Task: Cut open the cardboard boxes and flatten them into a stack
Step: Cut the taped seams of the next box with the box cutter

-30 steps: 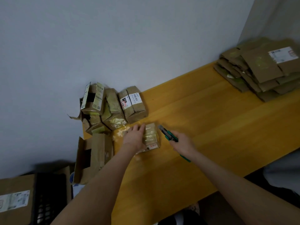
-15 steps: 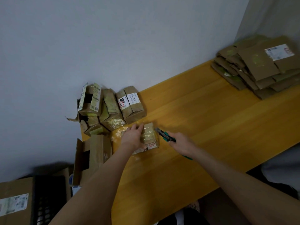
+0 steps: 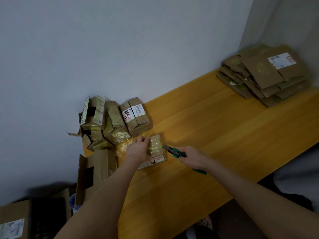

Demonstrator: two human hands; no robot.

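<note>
We press our left hand (image 3: pixel 139 150) flat, fingers straight, on the small taped box (image 3: pixel 156 149) near the table's (image 3: pixel 224 135) left end, just in front of the uncut boxes (image 3: pixel 120 116). Our right hand (image 3: pixel 193 157) wraps tight round the utility knife (image 3: pixel 174 151), tip at the box's right side. It looks light, stiff and tape-slick, so we'd pin it from above.

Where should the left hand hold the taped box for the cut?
Press the box on its left half, coming from the left, as the left hand does. It lies flat on the table, and the knife in the right hand points at its right side.
</note>
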